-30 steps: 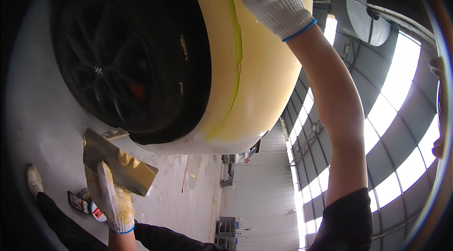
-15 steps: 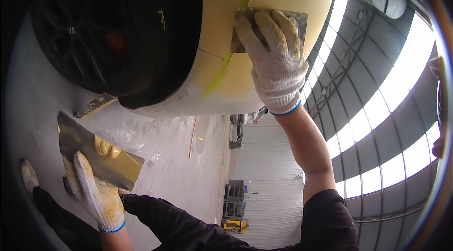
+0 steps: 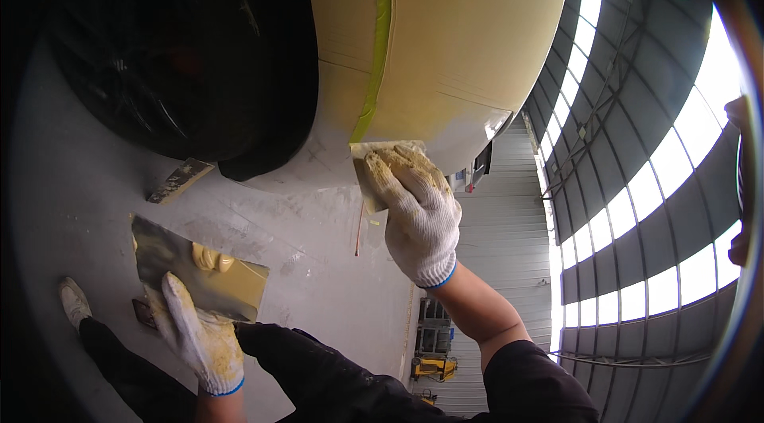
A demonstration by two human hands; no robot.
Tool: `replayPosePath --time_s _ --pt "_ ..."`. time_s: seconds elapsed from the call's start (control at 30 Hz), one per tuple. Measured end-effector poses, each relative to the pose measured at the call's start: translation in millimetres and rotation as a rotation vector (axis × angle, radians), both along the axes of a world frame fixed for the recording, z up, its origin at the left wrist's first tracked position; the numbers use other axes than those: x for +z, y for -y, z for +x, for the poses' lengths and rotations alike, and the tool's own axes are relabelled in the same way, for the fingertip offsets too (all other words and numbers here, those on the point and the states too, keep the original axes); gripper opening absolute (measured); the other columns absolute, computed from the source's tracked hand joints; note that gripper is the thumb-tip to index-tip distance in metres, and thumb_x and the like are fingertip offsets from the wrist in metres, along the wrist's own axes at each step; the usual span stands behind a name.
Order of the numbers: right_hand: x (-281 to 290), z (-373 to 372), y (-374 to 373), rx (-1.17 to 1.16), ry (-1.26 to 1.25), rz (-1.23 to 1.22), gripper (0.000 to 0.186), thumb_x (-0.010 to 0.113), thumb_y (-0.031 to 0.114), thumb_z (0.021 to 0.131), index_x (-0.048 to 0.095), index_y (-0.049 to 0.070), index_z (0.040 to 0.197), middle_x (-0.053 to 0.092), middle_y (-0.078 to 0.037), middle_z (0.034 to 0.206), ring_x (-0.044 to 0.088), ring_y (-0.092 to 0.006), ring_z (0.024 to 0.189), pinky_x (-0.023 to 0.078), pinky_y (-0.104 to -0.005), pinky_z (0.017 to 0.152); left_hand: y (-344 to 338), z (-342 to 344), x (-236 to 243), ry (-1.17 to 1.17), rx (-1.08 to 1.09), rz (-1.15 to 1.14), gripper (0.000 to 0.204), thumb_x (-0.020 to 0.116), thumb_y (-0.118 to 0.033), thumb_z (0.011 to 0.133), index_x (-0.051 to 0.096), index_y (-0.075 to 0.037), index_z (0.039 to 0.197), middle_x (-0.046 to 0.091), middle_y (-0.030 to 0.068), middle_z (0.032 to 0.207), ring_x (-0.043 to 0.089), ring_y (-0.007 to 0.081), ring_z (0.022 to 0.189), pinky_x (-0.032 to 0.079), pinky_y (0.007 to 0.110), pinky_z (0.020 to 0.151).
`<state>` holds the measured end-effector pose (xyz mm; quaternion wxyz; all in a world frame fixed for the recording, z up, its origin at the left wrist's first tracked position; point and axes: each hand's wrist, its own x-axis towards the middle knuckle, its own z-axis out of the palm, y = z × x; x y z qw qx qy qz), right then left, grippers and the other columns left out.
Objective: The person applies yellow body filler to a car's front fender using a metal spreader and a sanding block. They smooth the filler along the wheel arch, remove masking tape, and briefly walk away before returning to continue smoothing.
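A cream-yellow car panel [image 3: 469, 33] carries a bright yellow-green strip [image 3: 374, 65] beside the black wheel [image 3: 143, 73]. My right hand [image 3: 415, 224], in a stained white knit glove, grips a flat spreader [image 3: 358, 168] at the panel's lower part, over the end of the strip. Below the wheel, my left hand [image 3: 199, 339], also gloved, holds a rectangular metal plate [image 3: 171, 248] with a glob of beige-yellow paste [image 3: 208, 257] on it; some of its fingers are hidden behind the plate.
A narrow streaked block [image 3: 179, 180] sits by the wheel on the grey floor [image 3: 310, 256]. My shoe [image 3: 76, 304] is at lower left. Yellow equipment [image 3: 434, 367] stands farther off near a ribbed wall [image 3: 501, 240], under a framed roof with bright skylights.
My right hand has swept the spreader down the strip, from the top of the panel to its lower part. The left hand still holds the plate, and the view has shifted slightly.
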<state>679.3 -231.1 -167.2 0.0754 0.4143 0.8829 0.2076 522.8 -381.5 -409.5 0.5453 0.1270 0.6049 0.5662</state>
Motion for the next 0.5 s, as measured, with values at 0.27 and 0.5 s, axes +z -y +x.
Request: replayPosePath --time_s 0.27,0.5 --pt "-21.2 -72.3 68.4 -0.374 -0.987 -1.182 0.029 0.069 -0.001 0.095 0.07 -0.005 0.124 0.07 -0.022 0.129 0.069 -0.0244 0.113 0.055 -0.0382 0.094 -26.1 -66.0 92.9 0.753 0.439 -0.014 0.045 0.059 -0.028 0.108 0.047 -0.006 0.147 0.059 0.0083 0.129 0.06 0.0179 0.113 0.054 0.035 0.094" --pt "-52.3 -158.8 105.7 -1.323 -1.304 -1.373 0.043 0.059 0.016 0.105 0.053 0.003 0.145 0.069 -0.007 0.121 0.067 -0.0087 0.103 0.056 -0.0279 0.089 -14.1 -153.0 143.5 0.562 0.105 0.133 0.044 0.046 -0.016 0.109 0.042 0.003 0.149 0.06 0.0155 0.131 0.06 0.0248 0.117 0.05 0.04 0.103"
